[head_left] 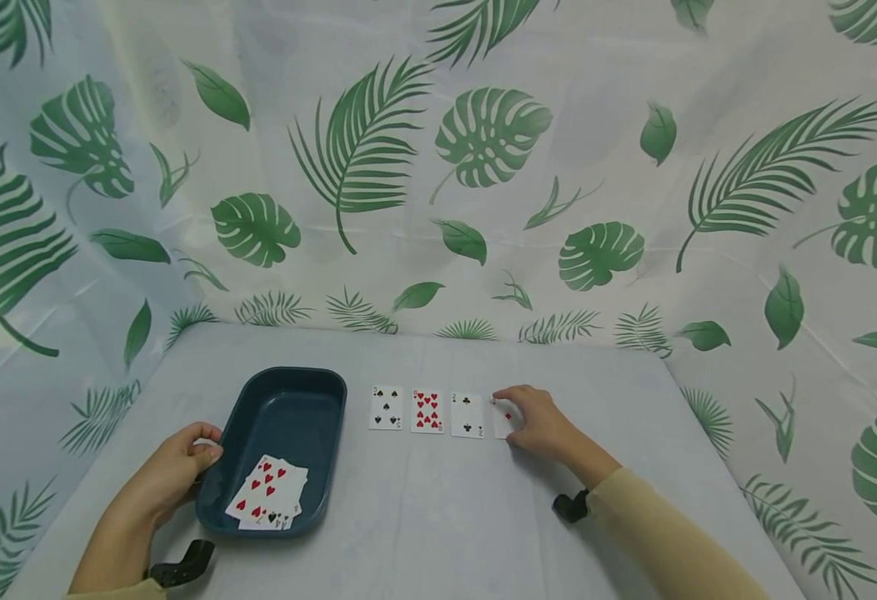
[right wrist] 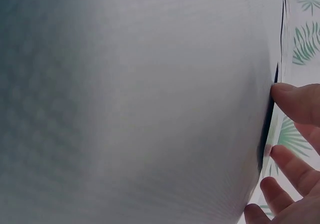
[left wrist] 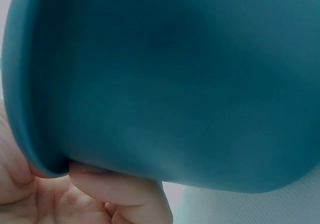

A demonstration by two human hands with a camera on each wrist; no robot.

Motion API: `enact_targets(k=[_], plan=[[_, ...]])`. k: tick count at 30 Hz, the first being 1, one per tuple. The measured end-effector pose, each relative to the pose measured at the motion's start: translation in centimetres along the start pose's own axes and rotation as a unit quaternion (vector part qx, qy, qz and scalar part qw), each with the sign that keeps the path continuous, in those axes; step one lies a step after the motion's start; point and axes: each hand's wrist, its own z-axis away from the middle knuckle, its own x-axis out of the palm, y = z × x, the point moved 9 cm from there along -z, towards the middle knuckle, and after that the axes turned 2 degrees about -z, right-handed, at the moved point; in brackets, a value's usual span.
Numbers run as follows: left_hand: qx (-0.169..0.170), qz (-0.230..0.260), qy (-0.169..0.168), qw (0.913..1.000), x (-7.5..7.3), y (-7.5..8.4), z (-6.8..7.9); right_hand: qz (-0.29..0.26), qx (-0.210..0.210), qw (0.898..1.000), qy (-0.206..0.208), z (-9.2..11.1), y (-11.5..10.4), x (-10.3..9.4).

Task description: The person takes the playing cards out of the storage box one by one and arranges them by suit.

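Note:
My left hand (head_left: 172, 458) grips the left rim of a dark blue tray (head_left: 288, 421), its thumb on the rim and fingers against the outer wall; the left wrist view shows the wall (left wrist: 175, 94) close up. Inside, a seven of hearts (head_left: 268, 482) lies over other cards, mostly hidden. To the right, my right hand (head_left: 539, 423) pinches a playing card with a red diamond (head_left: 502, 425) by its edges, at the right end of a row and partly covered by the fingers. Left of it lie a two of clubs (head_left: 467, 415), a hearts card (head_left: 427, 412) and a five of spades (head_left: 386, 408), all face up.
A pale cloth covers the table (head_left: 423, 508). Leaf-printed curtain (head_left: 498, 200) hangs behind and on both sides. Black wrist mounts show at the left wrist (head_left: 183, 564) and right wrist (head_left: 569, 506).

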Motion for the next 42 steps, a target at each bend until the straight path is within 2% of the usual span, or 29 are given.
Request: enact_targets(k=[9, 17, 22, 29, 42], plan=[[0.000, 0.000, -0.002, 1.0000, 0.0, -0.1, -0.1, -0.006, 0.021, 1.000, 0.003, 0.0, -0.2, 0.2], [0.000, 0.000, -0.002, 1.0000, 0.0, -0.1, -0.1, 0.025, 0.035, 0.998, 0.044, 0.0, -1.9, -0.3], [0.003, 0.000, -0.003, 1.0000, 0.0, -0.1, -0.1, 0.034, 0.028, 0.997, 0.056, 0.0, -3.9, 0.0], [0.003, 0.001, -0.002, 1.0000, 0.0, -0.1, 0.0, 0.026, 0.007, 0.998, 0.048, 0.3, -7.5, 0.8], [0.004, -0.001, 0.000, 1.0000, -0.1, -0.3, -0.3, -0.021, -0.084, 0.996, 0.030, 0.9, -15.2, 2.6]])
